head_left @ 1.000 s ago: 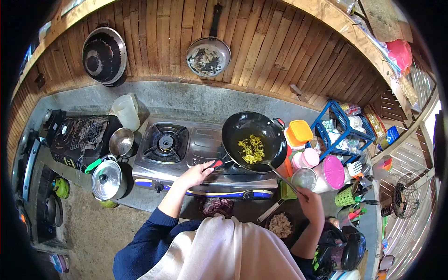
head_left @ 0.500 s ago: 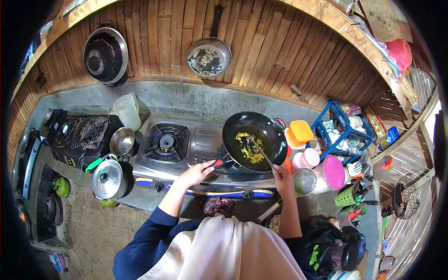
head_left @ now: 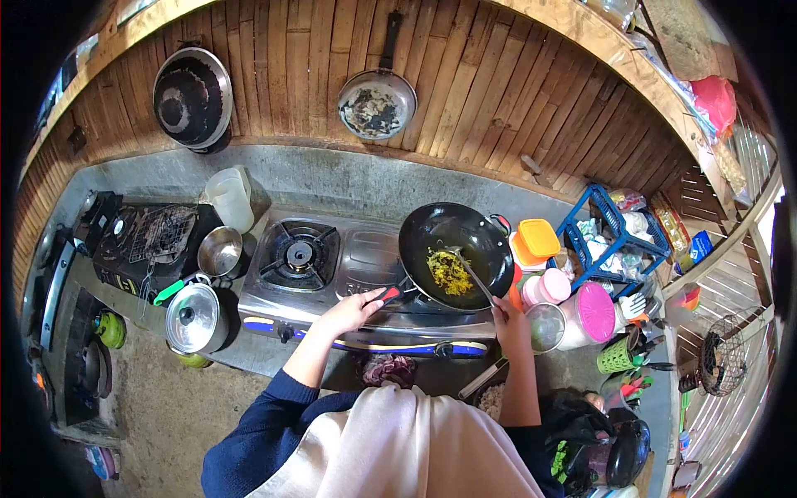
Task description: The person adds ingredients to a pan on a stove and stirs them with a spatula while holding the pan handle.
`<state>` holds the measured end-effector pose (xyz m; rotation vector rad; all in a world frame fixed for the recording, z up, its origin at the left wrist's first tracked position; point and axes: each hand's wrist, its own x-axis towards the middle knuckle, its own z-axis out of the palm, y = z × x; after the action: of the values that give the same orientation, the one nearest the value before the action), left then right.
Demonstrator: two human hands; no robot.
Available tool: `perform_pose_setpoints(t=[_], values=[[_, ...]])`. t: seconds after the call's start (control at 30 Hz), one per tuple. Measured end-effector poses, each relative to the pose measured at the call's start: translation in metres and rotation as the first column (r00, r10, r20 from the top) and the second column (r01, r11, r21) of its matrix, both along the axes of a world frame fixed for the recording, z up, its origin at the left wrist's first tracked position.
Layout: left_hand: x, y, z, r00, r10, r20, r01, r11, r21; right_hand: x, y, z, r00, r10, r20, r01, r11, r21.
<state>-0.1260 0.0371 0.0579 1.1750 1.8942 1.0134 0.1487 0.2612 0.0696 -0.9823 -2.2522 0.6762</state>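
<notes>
A black wok [head_left: 425, 230] stands over the right side of the two-burner gas stove [head_left: 365, 314]. My left hand [head_left: 350, 312] is closed around the wok's red and black handle [head_left: 388, 295]. In my right hand [head_left: 509, 320] is the dark handle of a spatula [head_left: 476, 280], whose far end reaches into the wok. Yellow shredded food [head_left: 449, 273], glistening as if in oil, lies at the wok's bottom beside the spatula's end. The burner under the wok is hidden.
The left burner [head_left: 299, 255] is bare. Left of the stove are a lidded pot [head_left: 193, 318] and an open saucepan [head_left: 220, 251]. To the right stand an orange-lidded container [head_left: 538, 238], a pink-lidded jar [head_left: 594, 312], a strainer [head_left: 545, 326] and a blue rack [head_left: 610, 216].
The yellow food has been gathered into a more compact heap in the wok. The spatula's end has shifted slightly, while my left hand keeps its hold on the wok handle.
</notes>
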Motion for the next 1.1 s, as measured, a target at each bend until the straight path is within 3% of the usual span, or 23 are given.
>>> perform_pose_setpoints(t=[0.2, 0.43, 0.47, 0.6, 0.77, 0.9, 0.97, 1.03, 1.1], values=[[-0.001, 0.001, -0.003, 1.000, -0.005, -0.027, 0.005, 1.000, -0.011, 0.040, -0.023, 0.044, 0.989, -0.020, 0.149, 0.021, 1.000, -0.006], [-0.004, 0.003, -0.019, 1.000, -0.013, -0.024, 0.014, 0.999, 0.051, 0.073, -0.051, 0.088, 0.984, -0.038, 0.173, 0.054, 0.995, -0.087], [-0.006, 0.004, -0.025, 0.999, -0.014, -0.047, 0.019, 0.994, 0.108, 0.076, -0.054, 0.093, 0.983, -0.037, 0.180, 0.049, 0.997, -0.063], [-0.004, 0.003, -0.015, 1.000, -0.007, -0.007, 0.007, 0.999, 0.053, 0.088, -0.062, 0.117, 0.967, -0.044, 0.252, 0.041, 0.999, 0.017], [-0.003, 0.002, -0.019, 0.998, 0.002, -0.056, 0.004, 0.995, 0.095, 0.101, -0.070, 0.134, 0.975, -0.048, 0.218, 0.038, 0.998, 0.048], [0.006, -0.001, 0.013, 1.000, 0.021, -0.005, -0.021, 0.999, -0.028, 0.105, -0.068, 0.128, 0.963, -0.074, 0.260, 0.076, 0.997, 0.003], [0.008, 0.000, 0.026, 0.991, 0.060, 0.118, -0.033, 0.974, -0.222, 0.102, -0.068, 0.115, 0.969, -0.088, 0.230, 0.087, 0.996, 0.013], [0.006, -0.001, 0.013, 0.998, 0.038, 0.053, -0.031, 0.991, -0.127, 0.093, -0.068, 0.103, 0.974, -0.104, 0.200, 0.102, 0.995, 0.022], [0.005, -0.001, 0.009, 1.000, 0.018, -0.013, -0.018, 0.999, -0.034, 0.080, -0.069, 0.091, 0.932, -0.111, 0.345, 0.104, 0.994, 0.038]])
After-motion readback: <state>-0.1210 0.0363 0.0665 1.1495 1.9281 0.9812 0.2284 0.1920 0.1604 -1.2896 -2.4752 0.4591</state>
